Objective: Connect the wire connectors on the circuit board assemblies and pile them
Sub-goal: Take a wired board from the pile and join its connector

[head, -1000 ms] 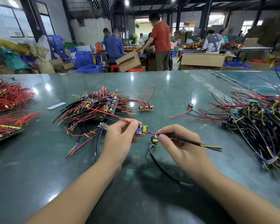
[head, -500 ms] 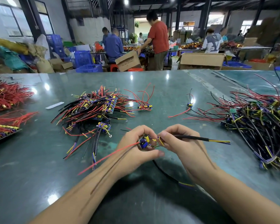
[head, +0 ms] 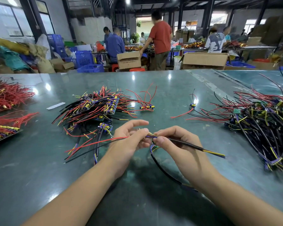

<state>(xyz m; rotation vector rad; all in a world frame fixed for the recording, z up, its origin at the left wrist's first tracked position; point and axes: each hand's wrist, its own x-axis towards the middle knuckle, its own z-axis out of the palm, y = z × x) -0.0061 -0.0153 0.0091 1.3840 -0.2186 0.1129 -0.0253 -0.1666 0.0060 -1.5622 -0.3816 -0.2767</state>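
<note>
Two hands are brought together low over the green table [head: 153, 201], the left hand [head: 129, 141] and the right hand [head: 178, 144] almost touching at the fingertips. Half a second ago a small blue-and-yellow circuit board assembly was visible between them; now it is hidden, and only short purple and yellow leads [head: 151, 136] are seen where the thumbs meet. These leads are pinched by the left thumb and finger, its index finger held straight. A black sleeved cable [head: 191, 145] is gripped by the right hand, with its yellow and blue ends pointed away to the right. A red wire [head: 95, 143] is trailed leftward. The connectors are judged to be at the point of mating, though that cannot be confirmed. The finished pile [head: 95, 108] is left behind the left hand, and the unprocessed heap [head: 260, 128] far right.
</note>
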